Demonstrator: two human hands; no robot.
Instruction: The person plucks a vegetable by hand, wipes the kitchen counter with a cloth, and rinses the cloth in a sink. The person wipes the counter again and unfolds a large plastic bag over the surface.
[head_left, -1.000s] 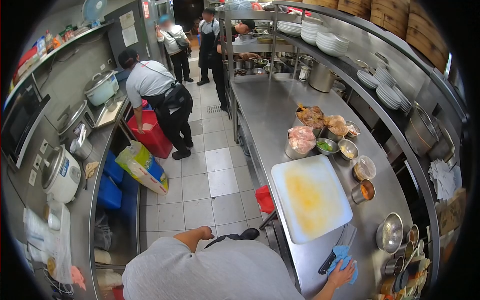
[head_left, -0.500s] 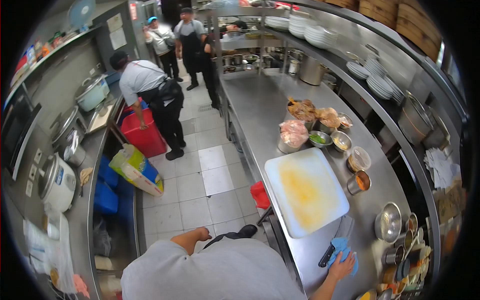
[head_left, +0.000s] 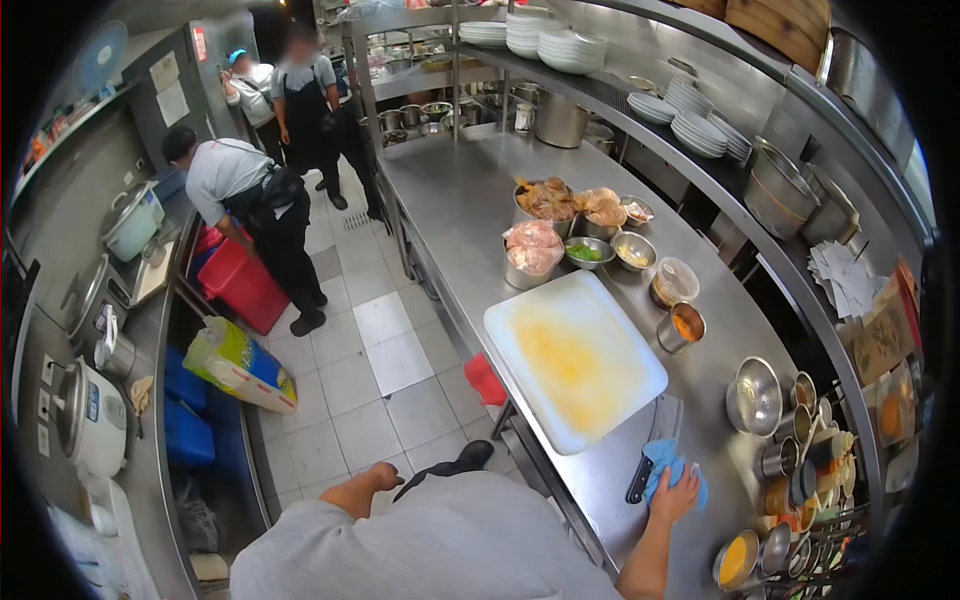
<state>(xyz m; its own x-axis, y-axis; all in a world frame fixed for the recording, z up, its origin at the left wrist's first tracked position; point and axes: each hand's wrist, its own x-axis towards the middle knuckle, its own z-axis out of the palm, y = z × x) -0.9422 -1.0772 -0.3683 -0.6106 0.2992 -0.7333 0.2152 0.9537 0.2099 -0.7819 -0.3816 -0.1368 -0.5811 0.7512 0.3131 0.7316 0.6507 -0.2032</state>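
Observation:
On the steel counter my right hand [head_left: 677,496] is pressed over a bunched blue cloth [head_left: 661,453], fingers bent onto it. The cloth lies across a knife with a black handle [head_left: 638,482]; its wide blade [head_left: 668,414] shows beyond the cloth. Just past it is a white cutting board [head_left: 630,375] with a yellow-orange stain. My left hand [head_left: 382,476] hangs beside my body above the floor, its fingers curled and nothing visible in it.
Bowls and pots of food, including raw meat [head_left: 534,247], stand behind the board. A metal bowl [head_left: 754,396] and several containers line the right side. One person bends over a red bin [head_left: 245,285]; others stand farther back. A paper-roll pack [head_left: 240,365] sits on the floor.
My view has turned slightly, so the counter appears farther left. My right hand stays at the cloth, now farther over it. The left hand remains low at my side.

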